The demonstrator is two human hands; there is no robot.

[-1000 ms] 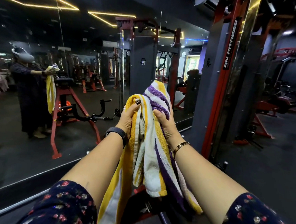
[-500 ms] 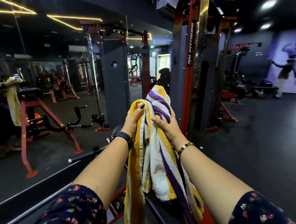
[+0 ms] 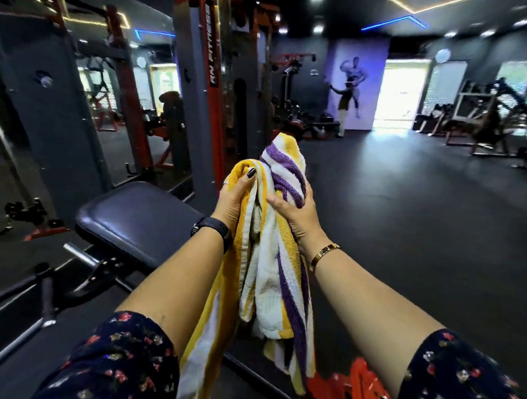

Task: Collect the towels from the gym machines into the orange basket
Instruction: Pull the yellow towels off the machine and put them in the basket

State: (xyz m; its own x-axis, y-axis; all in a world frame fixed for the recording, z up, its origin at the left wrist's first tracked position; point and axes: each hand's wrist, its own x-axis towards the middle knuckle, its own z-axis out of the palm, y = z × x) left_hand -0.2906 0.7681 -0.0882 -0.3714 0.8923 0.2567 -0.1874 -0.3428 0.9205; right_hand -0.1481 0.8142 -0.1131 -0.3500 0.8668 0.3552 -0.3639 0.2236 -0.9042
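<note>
I hold a bundle of striped towels (image 3: 269, 280) up in front of me with both hands. One is yellow and white, the other purple, white and yellow, and their ends hang down between my forearms. My left hand (image 3: 236, 200) grips the yellow side near the top. My right hand (image 3: 295, 210) grips the purple-striped side. The orange basket (image 3: 358, 393) shows at the bottom edge, below and a little right of the hanging towel ends, partly hidden by my right arm.
A black padded bench (image 3: 134, 219) with metal frame stands left of my arms. A red and grey cable machine (image 3: 207, 81) and a wall mirror rise behind it. Dark open floor (image 3: 424, 215) stretches to the right, with more machines (image 3: 489, 120) at the far right.
My view has swung to the right, away from the mirror toward the open gym floor. The bench and the orange basket have come into sight. Both hands keep the same hold on the towels.
</note>
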